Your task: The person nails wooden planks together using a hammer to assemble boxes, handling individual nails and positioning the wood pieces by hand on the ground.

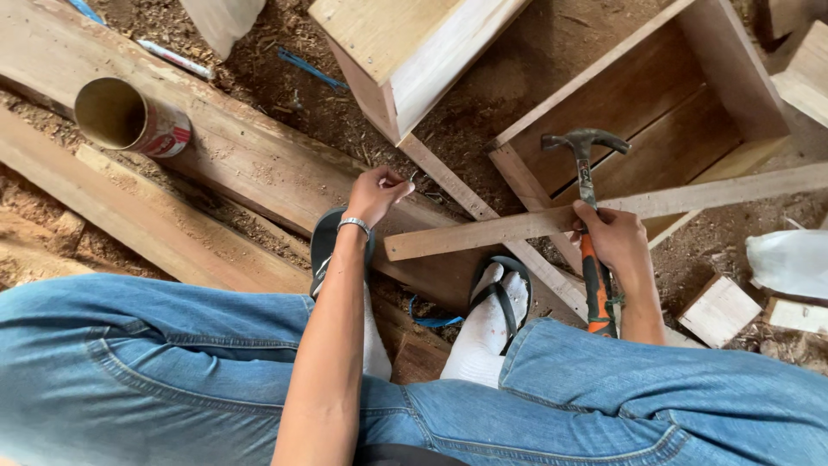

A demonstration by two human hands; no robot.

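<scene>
On the sawdust-strewn floor (517, 78) between 2 denim-clad knees, the right hand (614, 237) is wrapped tight around the orange-and-black handle of a claw hammer (586, 185), whose steel head points up over an open wooden box (655, 129); the same hand rests against a thin wooden strip (517, 226) running from centre to the right edge; the left hand (377, 194), wearing a metal bracelet, is pinched nearly closed just above the strip's left end, and whether its fingertips hold anything is too small to tell; both feet in white socks and black sandals (500, 298) sit beneath the strip; an empty tin can (129, 119) lies on its side on a broad plank (250, 155) at the left
</scene>
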